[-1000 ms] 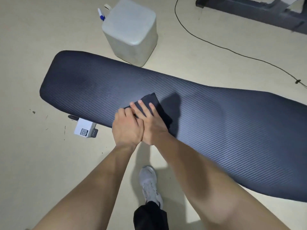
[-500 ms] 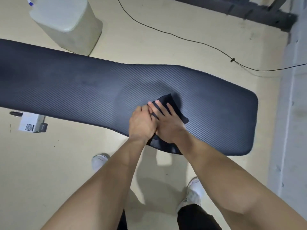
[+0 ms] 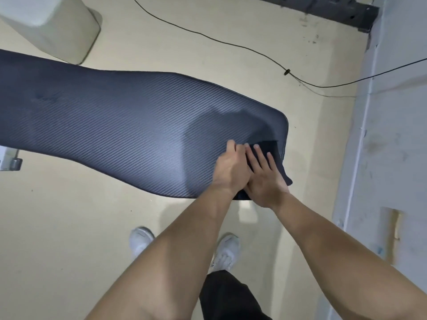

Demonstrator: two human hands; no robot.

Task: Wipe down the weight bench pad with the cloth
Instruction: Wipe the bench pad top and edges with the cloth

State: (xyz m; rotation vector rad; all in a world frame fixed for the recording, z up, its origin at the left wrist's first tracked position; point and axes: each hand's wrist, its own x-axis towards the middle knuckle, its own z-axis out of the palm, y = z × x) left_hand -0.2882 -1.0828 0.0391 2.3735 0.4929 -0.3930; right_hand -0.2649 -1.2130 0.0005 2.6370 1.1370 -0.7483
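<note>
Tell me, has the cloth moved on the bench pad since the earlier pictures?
Yes. The cloth has slid along the bench pad, from its narrow middle part to its wide rounded end.

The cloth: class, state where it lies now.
In the head view, the cloth lies at the right end of the bench pad, beneath the right hand, left hand alongside.

**Cloth at the Pad's 3 O'Clock End**

The bench pad (image 3: 115, 125) runs over the floor (image 3: 69, 227) from 9 to 3 o'clock. The cloth (image 3: 276, 155) lies on its 3 o'clock end, one corner hanging past the pad's edge. The right hand (image 3: 265, 181) lies flat on the cloth, and the left hand (image 3: 231, 169) touches it at its 9 o'clock side. Beyond the pad, a block (image 3: 57, 26) stands at 11 o'clock and a cable (image 3: 208, 38) trails at 1 o'clock. A wall (image 3: 392, 135) rises at 3 o'clock. Two shoes (image 3: 141, 239) stand at 6 o'clock.
</note>
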